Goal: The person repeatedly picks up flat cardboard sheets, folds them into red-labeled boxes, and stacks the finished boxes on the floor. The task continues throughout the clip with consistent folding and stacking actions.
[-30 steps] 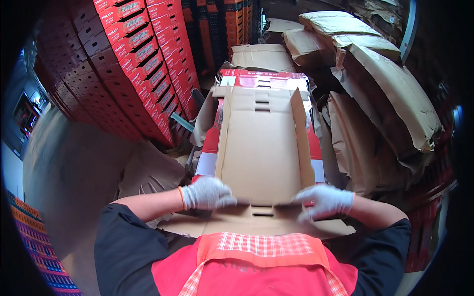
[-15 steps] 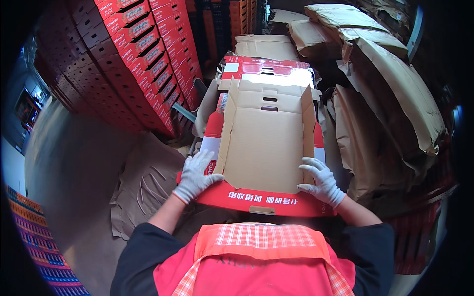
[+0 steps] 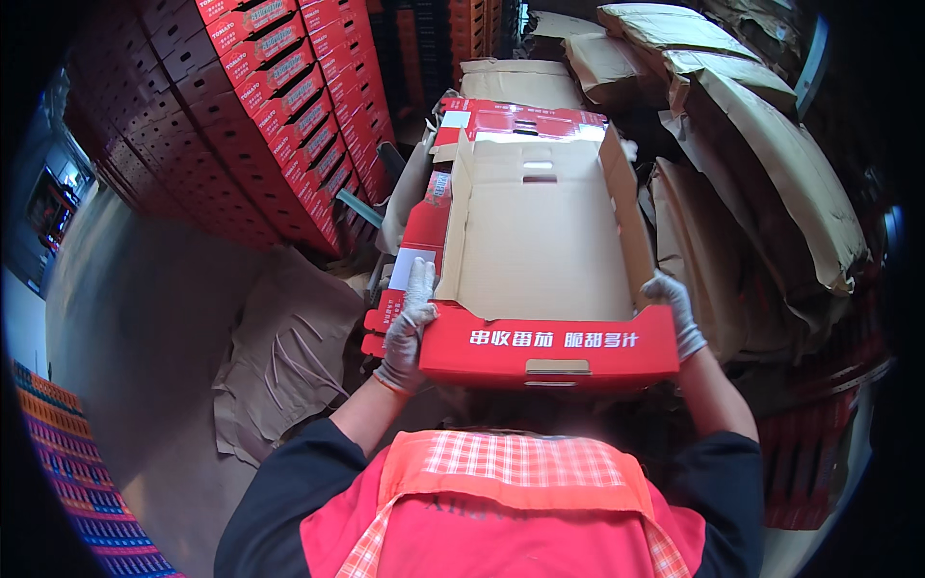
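A shallow cardboard tray [image 3: 544, 231], plain brown inside and red outside, lies before me with its side walls and red front wall [image 3: 549, 349] standing up. My gloved left hand [image 3: 409, 323] grips the near left corner, thumb at the front wall's end and fingers along the side. At the near right corner, my gloved right hand [image 3: 677, 310] is closed round the wall, its fingertips curled over the edge. Beneath the tray are flat red carton blanks [image 3: 424, 226], showing at its left and far end.
Tall stacks of red trays [image 3: 279, 106] rise at the left. Brown paper-wrapped bundles [image 3: 771, 164] are piled at the right and back. Crumpled brown paper [image 3: 289, 352] with loose straps lies on the floor at left. Colourful stacked cartons [image 3: 82, 482] stand lower left.
The tray's near flap has been folded up into a front wall. Both hands have moved from lying spread at the near corners to gripping them, and the tray has shifted slightly right.
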The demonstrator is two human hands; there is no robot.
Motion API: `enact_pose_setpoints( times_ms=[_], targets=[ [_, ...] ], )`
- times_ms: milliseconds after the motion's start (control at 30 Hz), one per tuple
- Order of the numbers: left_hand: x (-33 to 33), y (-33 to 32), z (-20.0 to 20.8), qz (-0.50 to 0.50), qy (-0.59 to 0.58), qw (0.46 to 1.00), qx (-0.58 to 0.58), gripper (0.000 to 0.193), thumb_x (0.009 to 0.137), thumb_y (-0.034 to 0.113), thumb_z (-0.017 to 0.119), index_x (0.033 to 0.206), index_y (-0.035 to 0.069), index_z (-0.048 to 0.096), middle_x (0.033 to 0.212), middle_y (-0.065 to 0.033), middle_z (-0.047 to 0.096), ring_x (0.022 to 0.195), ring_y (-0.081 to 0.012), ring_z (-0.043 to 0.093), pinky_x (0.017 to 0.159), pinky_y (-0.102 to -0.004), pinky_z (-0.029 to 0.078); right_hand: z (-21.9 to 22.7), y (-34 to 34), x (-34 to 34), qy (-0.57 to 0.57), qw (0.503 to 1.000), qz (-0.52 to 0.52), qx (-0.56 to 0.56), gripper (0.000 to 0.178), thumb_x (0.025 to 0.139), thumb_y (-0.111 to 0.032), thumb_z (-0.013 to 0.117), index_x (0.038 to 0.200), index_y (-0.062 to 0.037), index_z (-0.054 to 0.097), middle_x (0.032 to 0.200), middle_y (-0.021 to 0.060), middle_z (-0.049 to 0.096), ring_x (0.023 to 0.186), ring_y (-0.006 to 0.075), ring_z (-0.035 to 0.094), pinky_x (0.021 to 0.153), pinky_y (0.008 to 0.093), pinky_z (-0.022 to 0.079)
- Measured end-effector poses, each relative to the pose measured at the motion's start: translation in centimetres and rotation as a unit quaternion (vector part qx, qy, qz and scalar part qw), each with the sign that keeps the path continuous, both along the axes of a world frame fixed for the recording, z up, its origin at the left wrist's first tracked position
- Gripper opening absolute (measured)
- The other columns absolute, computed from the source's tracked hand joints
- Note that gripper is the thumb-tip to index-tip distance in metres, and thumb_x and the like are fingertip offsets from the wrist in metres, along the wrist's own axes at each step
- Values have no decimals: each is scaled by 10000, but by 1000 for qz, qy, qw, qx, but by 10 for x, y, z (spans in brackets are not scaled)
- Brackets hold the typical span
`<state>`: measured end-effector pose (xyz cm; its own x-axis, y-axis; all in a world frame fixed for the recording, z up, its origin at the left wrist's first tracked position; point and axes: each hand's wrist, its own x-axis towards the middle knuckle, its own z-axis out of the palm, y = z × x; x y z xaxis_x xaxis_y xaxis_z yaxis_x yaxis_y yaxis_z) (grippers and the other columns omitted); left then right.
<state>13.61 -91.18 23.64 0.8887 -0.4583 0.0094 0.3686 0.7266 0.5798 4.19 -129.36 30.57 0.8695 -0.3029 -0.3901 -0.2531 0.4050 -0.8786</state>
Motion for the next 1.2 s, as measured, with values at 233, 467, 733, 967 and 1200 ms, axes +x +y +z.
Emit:
enact_pose_setpoints(
  times_ms=[233, 467, 733, 967, 1200],
  targets=[
    [-34, -101, -55, -166, 186, 960, -124, 293, 904, 226, 484, 1131, 69, 580, 1120, -129, 661, 1105, -286, 593, 1039, -476, 433, 196, 57, 37, -192, 870, 143, -430, 698, 697, -95, 560, 1372, 57, 472, 1209, 146, 611, 1043, 202, 600, 943, 303, 471],
    [-40, -87, -44, -304, 74, 908, 279, 458, 947, 361, 524, 1232, 3, 549, 1275, -212, 574, 1215, -366, 527, 1032, -550, 406, 170, 145, 93, -184, 606, 213, -744, 477, 794, -305, 651, 1161, 1, 637, 913, 230, 685, 882, 369, 684, 829, 385, 539],
    [-34, -70, 144, 290, -670, 442, 522, 993, 643, 653, 733, 1249, -107, 528, 1364, -328, 476, 1281, -487, 445, 1110, -674, 189, 163, 117, 127, -222, 370, 217, -876, 383, 990, -422, 509, 984, -96, 710, 883, 139, 706, 770, 273, 685, 651, 419, 534],
    [25, -97, 211, 70, -681, 447, 576, 976, 507, 694, 804, 1135, -28, 608, 1077, -232, 609, 1051, -368, 595, 951, -445, 457, 161, 93, 90, -255, 665, 175, -680, 257, 946, -239, 635, 1054, -6, 629, 828, 153, 697, 785, 225, 694, 710, 329, 529],
    [68, -134, 224, 85, -729, 367, 572, 878, 557, 738, 768, 1076, 42, 634, 899, -164, 700, 853, -345, 682, 792, -428, 531, 164, 37, 78, -196, 630, 29, -751, 274, 912, -276, 671, 994, -16, 644, 771, 151, 675, 728, 292, 688, 707, 379, 551]
  ],
)
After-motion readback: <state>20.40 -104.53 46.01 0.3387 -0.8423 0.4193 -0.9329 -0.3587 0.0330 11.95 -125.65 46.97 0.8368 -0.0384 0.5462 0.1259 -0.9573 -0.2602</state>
